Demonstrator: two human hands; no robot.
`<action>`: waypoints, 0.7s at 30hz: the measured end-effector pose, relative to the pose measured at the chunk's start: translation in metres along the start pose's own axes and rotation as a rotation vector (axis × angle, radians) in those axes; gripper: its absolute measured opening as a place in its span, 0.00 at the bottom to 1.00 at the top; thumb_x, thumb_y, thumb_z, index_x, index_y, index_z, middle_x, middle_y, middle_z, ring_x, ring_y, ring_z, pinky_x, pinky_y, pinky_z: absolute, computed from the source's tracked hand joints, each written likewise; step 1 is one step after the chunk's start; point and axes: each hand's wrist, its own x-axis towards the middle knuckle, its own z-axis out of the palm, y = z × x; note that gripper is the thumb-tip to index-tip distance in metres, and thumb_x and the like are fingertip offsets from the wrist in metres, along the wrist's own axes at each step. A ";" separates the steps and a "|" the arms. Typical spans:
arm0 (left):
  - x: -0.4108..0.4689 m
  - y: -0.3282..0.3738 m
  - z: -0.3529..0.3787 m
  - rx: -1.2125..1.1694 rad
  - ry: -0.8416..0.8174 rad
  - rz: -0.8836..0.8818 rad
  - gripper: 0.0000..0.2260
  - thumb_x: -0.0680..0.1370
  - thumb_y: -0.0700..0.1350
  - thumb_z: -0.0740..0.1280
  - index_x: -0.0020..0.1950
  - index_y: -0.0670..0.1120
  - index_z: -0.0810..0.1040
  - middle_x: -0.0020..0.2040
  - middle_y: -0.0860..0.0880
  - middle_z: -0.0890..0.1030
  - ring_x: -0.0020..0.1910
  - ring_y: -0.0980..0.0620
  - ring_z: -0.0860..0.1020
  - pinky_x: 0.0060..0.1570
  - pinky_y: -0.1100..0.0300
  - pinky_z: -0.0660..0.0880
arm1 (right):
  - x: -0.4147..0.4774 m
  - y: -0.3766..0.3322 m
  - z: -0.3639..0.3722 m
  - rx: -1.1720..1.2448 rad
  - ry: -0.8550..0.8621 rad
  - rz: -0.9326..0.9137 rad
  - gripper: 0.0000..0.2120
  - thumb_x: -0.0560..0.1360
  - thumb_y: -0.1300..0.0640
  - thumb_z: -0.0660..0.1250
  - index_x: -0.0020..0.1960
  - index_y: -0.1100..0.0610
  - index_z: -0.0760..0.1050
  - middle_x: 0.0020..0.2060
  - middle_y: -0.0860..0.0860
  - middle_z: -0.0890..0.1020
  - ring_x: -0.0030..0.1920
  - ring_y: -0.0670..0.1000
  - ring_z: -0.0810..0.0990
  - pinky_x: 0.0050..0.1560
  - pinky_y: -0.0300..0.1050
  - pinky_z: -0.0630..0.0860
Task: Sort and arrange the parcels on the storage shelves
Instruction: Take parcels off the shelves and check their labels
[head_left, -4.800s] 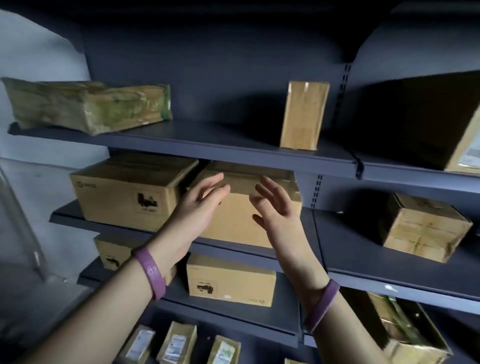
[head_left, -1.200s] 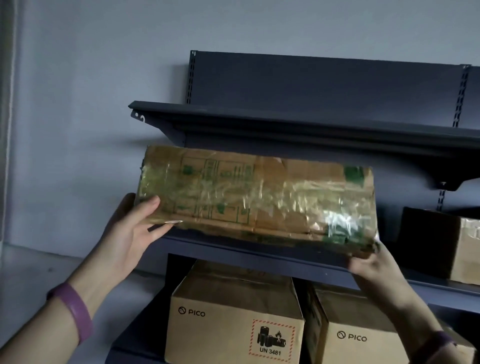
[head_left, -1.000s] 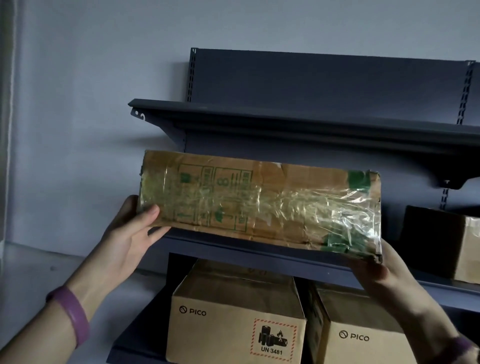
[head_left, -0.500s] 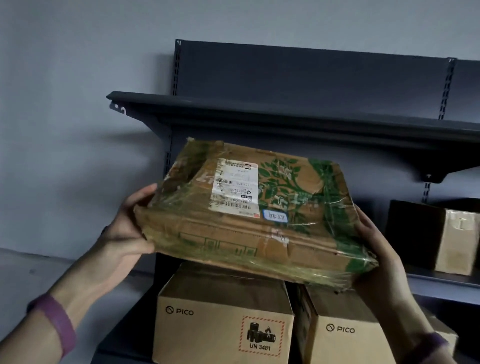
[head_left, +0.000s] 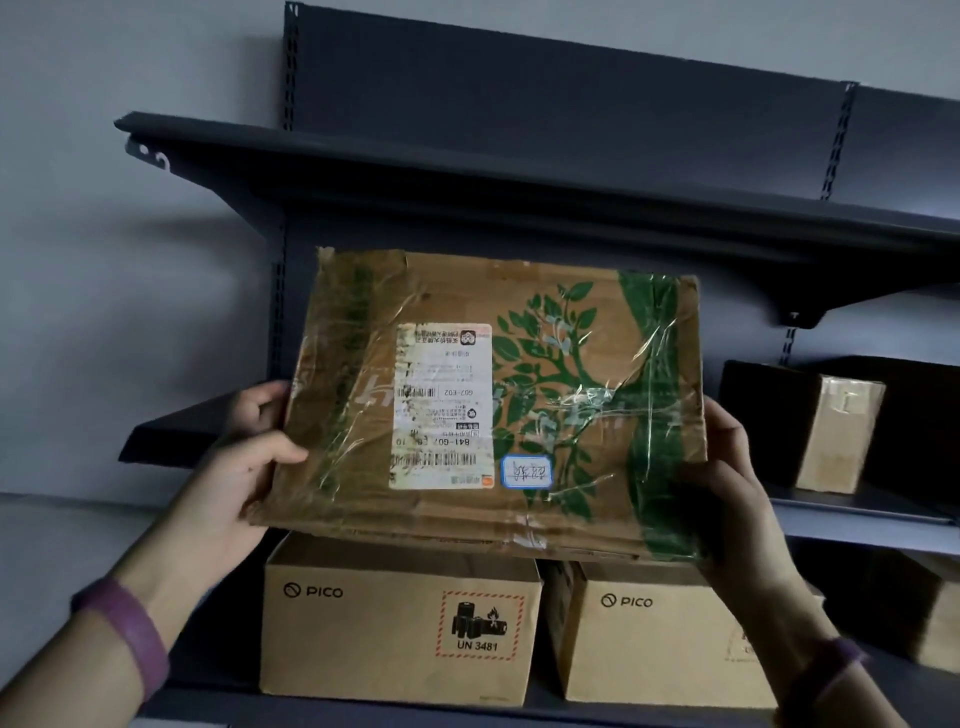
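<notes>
A flat brown cardboard parcel (head_left: 550, 395) wrapped in clear tape, with a green leaf print and a white shipping label, is held up in front of the dark shelf unit. Its broad labelled face is tilted toward me. My left hand (head_left: 244, 467) grips its left edge, thumb on the front and fingers behind. My right hand (head_left: 727, 499) grips its lower right edge. The parcel hangs in front of the second shelf board (head_left: 171, 431), clear of it.
Two PICO cardboard boxes (head_left: 400, 618) (head_left: 660, 634) stand side by side on the shelf below. A small tan box (head_left: 836, 431) stands on the second shelf at right, beside a dark box. The top shelf (head_left: 415, 171) juts out above. A pale wall lies at left.
The parcel was lifted off the second shelf with both hands and tipped up, so its labelled top face now turns toward me. Earlier my hands were at the boxes lower down.
</notes>
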 end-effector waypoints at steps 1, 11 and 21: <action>0.004 -0.001 0.008 0.042 0.020 0.012 0.25 0.72 0.29 0.58 0.65 0.47 0.71 0.58 0.47 0.81 0.52 0.52 0.81 0.45 0.61 0.80 | -0.002 -0.002 -0.004 -0.019 0.013 -0.007 0.24 0.69 0.56 0.62 0.63 0.38 0.71 0.54 0.46 0.82 0.53 0.51 0.82 0.40 0.46 0.81; -0.004 -0.029 0.085 0.035 -0.258 0.027 0.25 0.71 0.46 0.71 0.66 0.61 0.73 0.61 0.53 0.80 0.57 0.52 0.81 0.43 0.60 0.80 | -0.037 -0.045 -0.071 -0.139 0.073 -0.067 0.25 0.77 0.45 0.61 0.73 0.36 0.63 0.69 0.47 0.75 0.67 0.54 0.75 0.62 0.61 0.74; -0.055 -0.083 0.251 -0.068 -0.400 -0.032 0.26 0.70 0.47 0.72 0.66 0.63 0.73 0.61 0.52 0.81 0.56 0.50 0.81 0.43 0.55 0.80 | -0.115 -0.114 -0.221 -0.282 0.386 -0.078 0.26 0.73 0.33 0.62 0.70 0.34 0.66 0.67 0.46 0.77 0.67 0.53 0.76 0.63 0.58 0.75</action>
